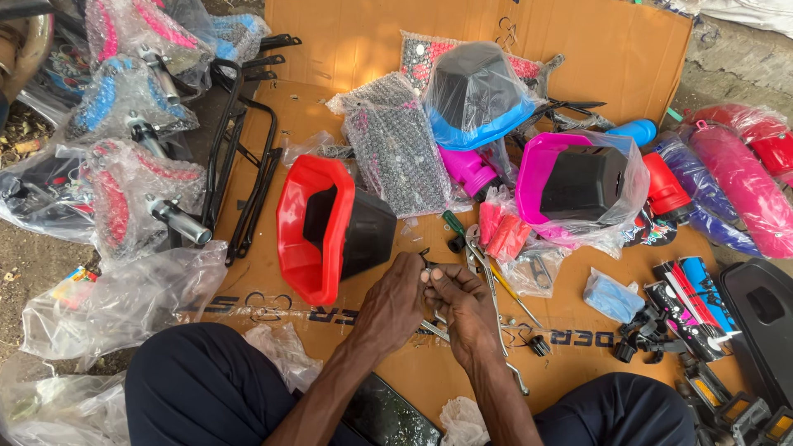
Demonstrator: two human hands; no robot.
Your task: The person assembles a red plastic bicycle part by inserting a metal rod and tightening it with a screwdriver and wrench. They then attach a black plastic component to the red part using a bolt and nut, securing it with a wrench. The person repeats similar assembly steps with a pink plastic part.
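Over the cardboard sheet [578, 49], a small metal part [426, 266] is pinched between left hand [395, 302] and right hand [461, 304], pressed together; it is best kept low, beside the red-and-black basket [326, 227].

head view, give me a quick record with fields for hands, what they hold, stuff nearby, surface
left hand: fingertips meet the right hand's over a small metal part
right hand: pinching the same small part, too small to identify
nearest item: red and black plastic basket, unwrapped, lying on its side
tools: green-handled screwdriver and loose metal bits beside the hands
wrapped items: pink and black basket and blue and black basket in clear bags
surface: flattened cardboard on the ground
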